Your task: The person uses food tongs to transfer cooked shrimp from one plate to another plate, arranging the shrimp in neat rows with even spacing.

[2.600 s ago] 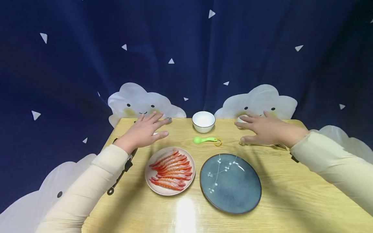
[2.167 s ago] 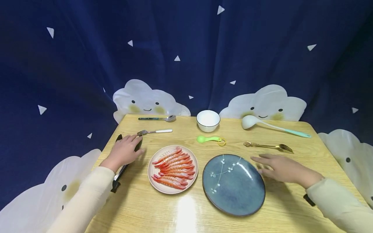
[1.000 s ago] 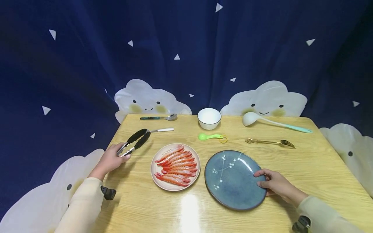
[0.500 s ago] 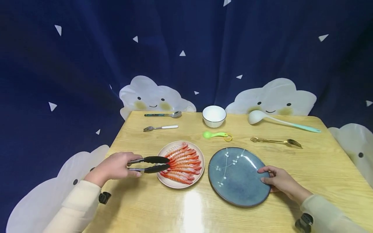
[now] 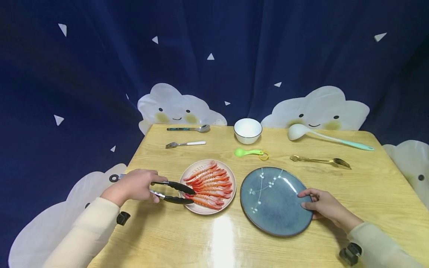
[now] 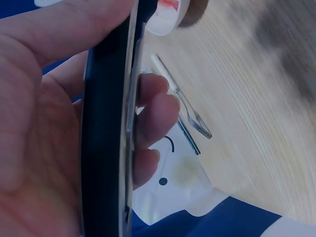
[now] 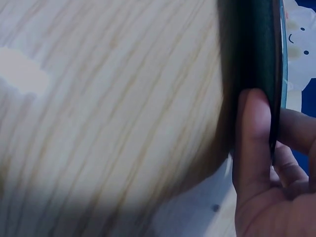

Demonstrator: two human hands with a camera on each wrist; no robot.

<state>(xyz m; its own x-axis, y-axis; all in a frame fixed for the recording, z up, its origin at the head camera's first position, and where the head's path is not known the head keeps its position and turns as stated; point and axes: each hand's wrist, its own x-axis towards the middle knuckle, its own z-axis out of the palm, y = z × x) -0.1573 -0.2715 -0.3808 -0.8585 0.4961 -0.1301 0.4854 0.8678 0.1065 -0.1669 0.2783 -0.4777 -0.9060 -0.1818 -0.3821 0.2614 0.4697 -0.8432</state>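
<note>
In the head view, my left hand (image 5: 135, 185) grips black-tipped metal tongs (image 5: 179, 187) at the left. Their two tips are spread a little and reach over the left ends of the red-orange shrimp (image 5: 209, 184). The shrimp lie fanned in a row on a pale round plate (image 5: 201, 211). The left wrist view shows the tongs' dark handle (image 6: 104, 128) between thumb and curled fingers. To the right, my right hand (image 5: 323, 206) pinches the right rim of a blue plate (image 5: 273, 210) with a white blossom pattern. Thumb and fingers lie on opposite faces of its edge (image 7: 256, 49).
Along the back lie a spoon (image 5: 202, 128), a white-handled fork (image 5: 191, 143), a white bowl (image 5: 248, 130) and a white ladle (image 5: 298, 131) with a mint handle. Nearer are a green measuring spoon (image 5: 242, 152) and a gold fork (image 5: 321, 160). A dark curtain hangs behind the table.
Both hands were open above the table. The left has picked up the tongs from the left edge and swung them over the shrimp. The right has taken hold of the blue plate's rim.
</note>
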